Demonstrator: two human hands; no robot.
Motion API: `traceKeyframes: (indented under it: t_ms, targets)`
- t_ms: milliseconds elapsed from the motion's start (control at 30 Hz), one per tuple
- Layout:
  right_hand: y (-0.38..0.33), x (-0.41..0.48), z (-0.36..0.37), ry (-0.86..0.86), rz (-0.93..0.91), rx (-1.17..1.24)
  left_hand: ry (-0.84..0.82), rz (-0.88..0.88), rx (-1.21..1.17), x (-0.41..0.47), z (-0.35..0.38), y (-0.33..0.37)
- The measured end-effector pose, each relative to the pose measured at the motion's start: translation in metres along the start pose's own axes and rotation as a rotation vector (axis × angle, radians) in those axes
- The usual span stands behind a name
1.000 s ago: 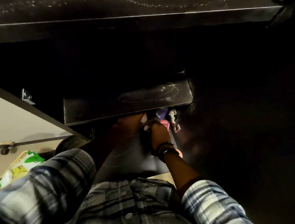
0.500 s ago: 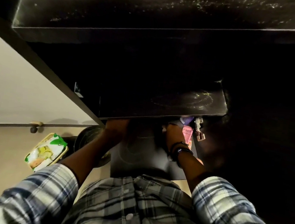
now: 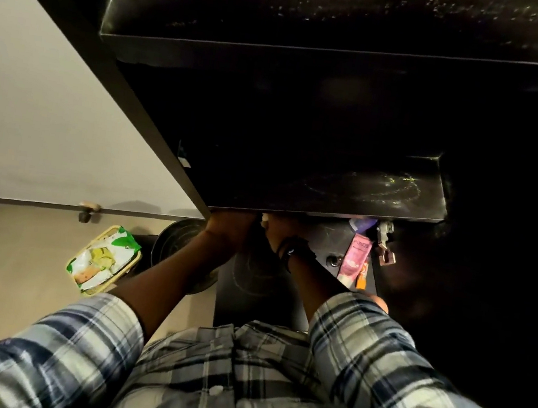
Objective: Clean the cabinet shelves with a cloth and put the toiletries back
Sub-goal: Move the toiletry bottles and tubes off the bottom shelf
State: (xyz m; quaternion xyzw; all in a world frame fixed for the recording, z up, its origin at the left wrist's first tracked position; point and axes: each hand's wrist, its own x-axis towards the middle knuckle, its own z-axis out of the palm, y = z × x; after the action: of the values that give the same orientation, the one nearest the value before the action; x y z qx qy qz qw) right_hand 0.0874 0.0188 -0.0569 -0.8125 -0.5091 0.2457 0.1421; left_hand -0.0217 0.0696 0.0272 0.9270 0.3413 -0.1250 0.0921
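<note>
Head view showed the left hand (image 3: 229, 229) and right hand (image 3: 279, 234) under the dark cabinet shelf (image 3: 331, 195); grips untellable. The pink plastic squeeze tube (image 3: 354, 261) lay by the lower shelf's right edge, probably light, soft; hold mid-body.

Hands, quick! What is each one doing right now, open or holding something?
Left hand: fingers hidden under the dark shelf, cannot tell.
Right hand: fingers also tucked under that shelf, cannot tell.

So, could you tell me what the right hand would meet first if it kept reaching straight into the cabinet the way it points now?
Hard to say: the right hand already points under the middle shelf, where it is hidden and dark. Nothing shows ahead; the pink tube lies off to its right, not in line.
</note>
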Motion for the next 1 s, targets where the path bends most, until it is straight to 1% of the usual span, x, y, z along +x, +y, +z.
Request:
traceKeyframes:
  t_ms: [33, 67, 100, 167, 233, 267, 367, 433, 467, 567, 633, 733, 800, 900, 1000]
  targets:
    - [0.001, 0.001, 0.002, -0.013, -0.029, -0.02, 0.081, -0.021, 0.029, 0.0, -0.001, -0.001]
    - [0.0, 0.0, 0.001, -0.038, -0.027, -0.04, 0.132, -0.005, 0.059, -0.001, 0.001, -0.001]
    - [0.001, -0.002, 0.001, -0.048, -0.028, -0.055, 0.105, 0.018, 0.006, -0.003, -0.002, 0.001]
    - [0.005, -0.007, -0.006, -0.039, 0.012, -0.053, 0.071, 0.044, -0.001, -0.007, 0.0, 0.006]
    - [0.016, -0.018, -0.022, -0.008, 0.064, -0.076, 0.101, 0.032, 0.006, -0.01, 0.002, 0.008]
    - [0.025, -0.023, -0.03, 0.008, 0.089, -0.117, 0.13, 0.025, -0.013, -0.011, 0.003, 0.008]
    - [0.059, -0.033, -0.06, 0.12, 0.174, -0.416, 0.104, 0.014, 0.001, -0.015, 0.009, 0.013]
    - [0.08, -0.04, -0.076, 0.135, 0.214, -0.535, 0.074, 0.016, 0.01, -0.017, 0.015, 0.017]
    - [0.089, -0.042, -0.08, 0.096, 0.212, -0.55, 0.061, 0.015, 0.017, -0.017, 0.02, 0.019]
    - [0.11, -0.041, -0.088, 0.126, 0.183, -0.441, 0.086, 0.024, 0.027, -0.018, 0.03, 0.023]
    - [0.115, -0.04, -0.092, 0.066, 0.225, -0.482, 0.088, 0.02, 0.043, -0.02, 0.034, 0.025]
    - [0.122, -0.037, -0.092, -0.03, 0.221, -0.532, 0.12, 0.022, 0.072, -0.022, 0.038, 0.023]
    - [0.124, -0.034, -0.088, -0.059, 0.222, -0.519, 0.143, 0.036, 0.061, -0.023, 0.04, 0.022]
    - [0.111, -0.032, -0.083, -0.057, 0.223, -0.539, 0.174, 0.082, 0.032, -0.027, 0.042, 0.023]
    - [0.104, -0.027, -0.075, -0.125, 0.148, -0.503, 0.168, 0.105, 0.036, -0.033, 0.043, 0.024]
